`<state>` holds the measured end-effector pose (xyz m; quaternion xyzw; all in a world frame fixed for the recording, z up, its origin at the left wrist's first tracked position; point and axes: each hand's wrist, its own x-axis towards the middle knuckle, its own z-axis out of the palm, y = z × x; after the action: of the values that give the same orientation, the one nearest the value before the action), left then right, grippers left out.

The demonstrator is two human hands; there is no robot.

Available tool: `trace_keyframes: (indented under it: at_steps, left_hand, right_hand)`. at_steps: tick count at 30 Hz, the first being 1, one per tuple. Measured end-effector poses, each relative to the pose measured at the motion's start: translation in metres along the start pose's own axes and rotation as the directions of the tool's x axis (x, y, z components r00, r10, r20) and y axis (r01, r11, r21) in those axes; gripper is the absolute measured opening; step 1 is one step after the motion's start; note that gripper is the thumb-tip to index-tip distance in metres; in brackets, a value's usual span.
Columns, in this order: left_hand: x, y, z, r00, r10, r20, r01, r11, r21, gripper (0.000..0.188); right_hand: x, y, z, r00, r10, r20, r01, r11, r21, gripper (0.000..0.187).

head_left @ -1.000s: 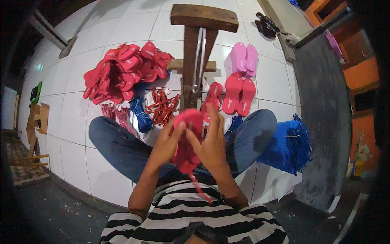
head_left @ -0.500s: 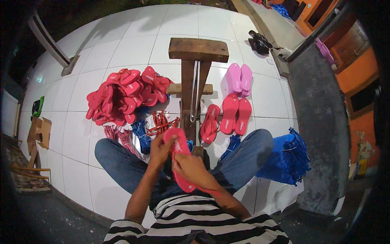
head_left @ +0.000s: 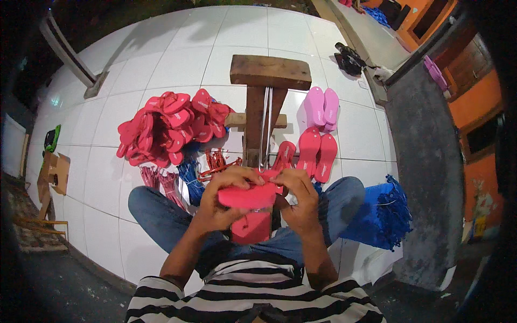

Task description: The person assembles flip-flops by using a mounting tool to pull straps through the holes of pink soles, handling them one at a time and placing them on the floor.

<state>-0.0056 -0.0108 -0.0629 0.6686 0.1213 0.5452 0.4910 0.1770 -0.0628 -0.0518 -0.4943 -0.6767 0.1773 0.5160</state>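
Note:
In front of the wooden stand [head_left: 264, 107], both of my hands grip a red flip-flop sole [head_left: 246, 197], bent over between them. My left hand [head_left: 223, 194] is closed around its left side, thumb below and fingers on top. My right hand [head_left: 297, 195] pinches at its right end, where a bit of red shows by the fingertips; whether that is a strap I cannot tell. Below, a flat red part [head_left: 250, 227] hangs over my lap, seemingly the same sole. The lower tip of a thin metal rod [head_left: 265, 134] on the stand comes close to my fingers.
A heap of red flip-flops [head_left: 161, 129] lies left of the stand. Pink straps [head_left: 169, 185], blue straps [head_left: 189, 175] and red straps [head_left: 215, 161] lie before my left knee. To the right are red soles [head_left: 318, 153], pink soles [head_left: 321, 107] and a blue strap bundle [head_left: 390, 215].
The sole was held upright and nearly flat over my lap; now it is bent and closer to the rod's tip. My right hand has moved up and right to the sole's far side.

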Motion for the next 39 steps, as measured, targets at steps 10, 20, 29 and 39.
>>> trace_keyframes:
  at_steps: [10, 20, 29, 39]
  left_hand:
    - [0.034, 0.014, 0.009, 0.966, 0.208, -0.154, -0.201, 0.978, 0.062, 0.036]
    - [0.041, 0.015, 0.008, 0.947, 0.273, -0.167, -0.268, 0.962, 0.056, 0.026]
    - [0.039, 0.005, -0.001, 0.918, 0.367, -0.152, -0.347, 0.927, 0.14, 0.023]
    - [0.04, 0.005, 0.004, 0.879, 0.392, -0.271, -0.347, 0.916, 0.2, 0.022]
  right_hand:
    - [0.016, -0.017, 0.008, 0.952, -0.173, -0.254, 0.172, 0.985, -0.023, 0.028]
    - [0.009, -0.017, 0.024, 0.932, -0.095, -0.349, 0.14, 0.985, 0.105, 0.027]
    - [0.008, -0.014, 0.032, 0.928, -0.088, -0.362, 0.139, 0.983, 0.118, 0.028]
    - [0.009, -0.015, 0.038, 0.916, -0.097, -0.39, 0.153, 0.981, 0.115, 0.027]
